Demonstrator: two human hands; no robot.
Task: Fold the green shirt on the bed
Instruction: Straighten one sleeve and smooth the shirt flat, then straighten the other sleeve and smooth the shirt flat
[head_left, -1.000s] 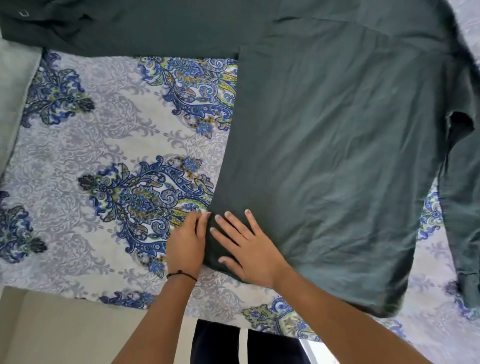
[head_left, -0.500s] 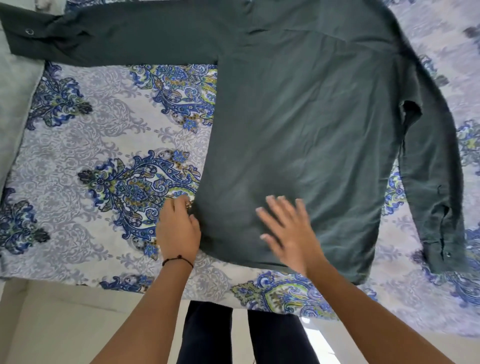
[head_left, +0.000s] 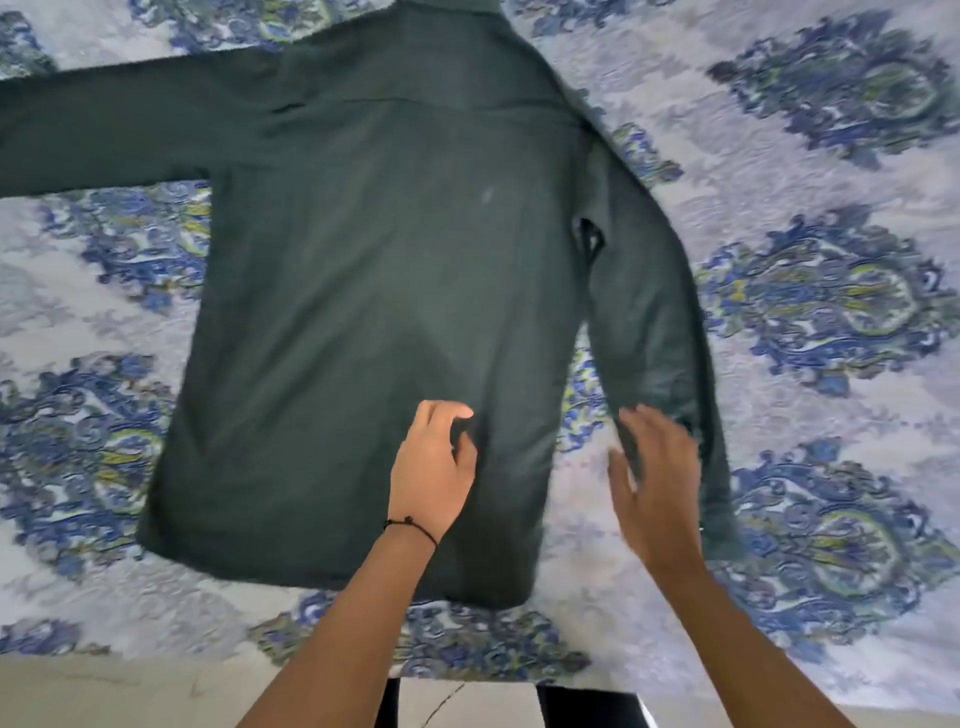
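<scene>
The green shirt (head_left: 374, 291) is being observed lying flat, back upward, on the patterned bedspread (head_left: 805, 171), with one sleeve (head_left: 104, 135) stretched out towards the left and the other sleeve (head_left: 644, 291) lying down along the body's right side. The left hand (head_left: 434, 467), a black cord (head_left: 413, 526) at its wrist, is being held over the lower shirt body with fingers loosely curled; whether cloth is being pinched cannot be told. The right hand (head_left: 657, 483), blurred, is being held with fingers spread at that right-side sleeve's lower end, nothing gripped.
</scene>
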